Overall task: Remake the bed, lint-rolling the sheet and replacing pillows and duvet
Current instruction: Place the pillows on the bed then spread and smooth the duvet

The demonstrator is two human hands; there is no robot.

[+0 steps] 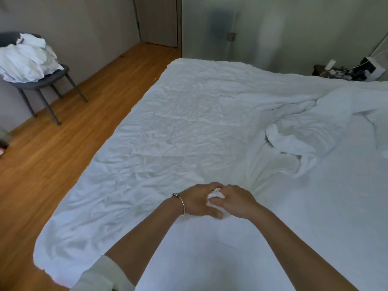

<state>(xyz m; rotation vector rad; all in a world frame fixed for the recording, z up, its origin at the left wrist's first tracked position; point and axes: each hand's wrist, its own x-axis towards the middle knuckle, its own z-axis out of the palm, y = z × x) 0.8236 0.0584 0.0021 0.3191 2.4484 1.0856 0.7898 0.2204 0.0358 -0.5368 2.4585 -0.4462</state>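
A white duvet (189, 127) lies wrinkled across the bed, spread flat on the left and bunched in folds (294, 141) at the right. Near the front middle, my left hand (199, 201) and my right hand (237, 201) sit close together, both gripping a gathered bunch of the white fabric (215, 196) between them. Creases fan out from that bunch toward the far right. My left wrist wears a thin bracelet. White pillows (27, 57) are piled on a grey chair (48, 80) at the far left, away from the bed.
Wooden floor (73, 127) runs along the bed's left side up to a closed door (157, 19). A dark nightstand (344, 71) with cables and small items stands at the far right against the wall. The chair stands by the left wall.
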